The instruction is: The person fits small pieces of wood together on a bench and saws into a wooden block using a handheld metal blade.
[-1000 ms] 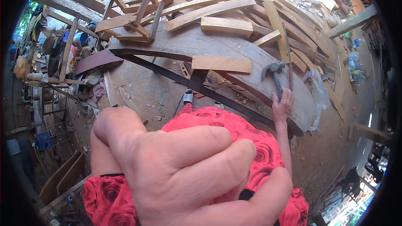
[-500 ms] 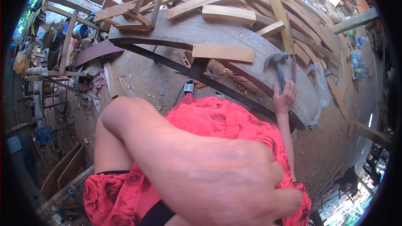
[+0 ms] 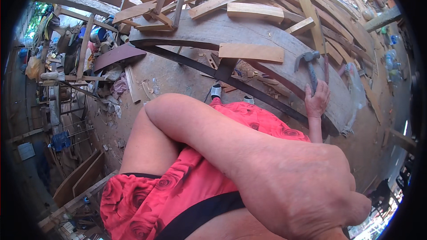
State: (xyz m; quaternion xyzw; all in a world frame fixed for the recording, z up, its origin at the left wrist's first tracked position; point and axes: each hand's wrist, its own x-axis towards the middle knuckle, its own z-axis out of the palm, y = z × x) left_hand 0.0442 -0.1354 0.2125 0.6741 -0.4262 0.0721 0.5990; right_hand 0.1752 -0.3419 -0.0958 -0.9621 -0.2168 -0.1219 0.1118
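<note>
My left forearm crosses in front of my body, and my left hand [image 3: 307,182] is large and near at the lower right. Its fingers are curled closed; whatever they hold, if anything, is hidden. Farther off, my right hand [image 3: 317,98] is on the right part of a curved wooden bench top [image 3: 200,29], its thumb and fingers around the handle of a claw hammer [image 3: 311,64]. The hammer's head points away from me. Left of it, a short wooden board [image 3: 251,53] lies across the inner edge of the bench top. A thin reddish stick [image 3: 326,69] lies beside the hammer.
Curved wooden strips [image 3: 235,0] and a wooden frame [image 3: 164,4] are piled along the far side. A dark bar [image 3: 191,66] spans the near side. Clear plastic [image 3: 354,91] hangs at the right end. A purple curved panel [image 3: 118,58] and clutter stand left.
My left hand has moved right and away from my middle, with its forearm following. The whole view has shifted slightly; my right hand stays on the hammer, in the same place on the bench.
</note>
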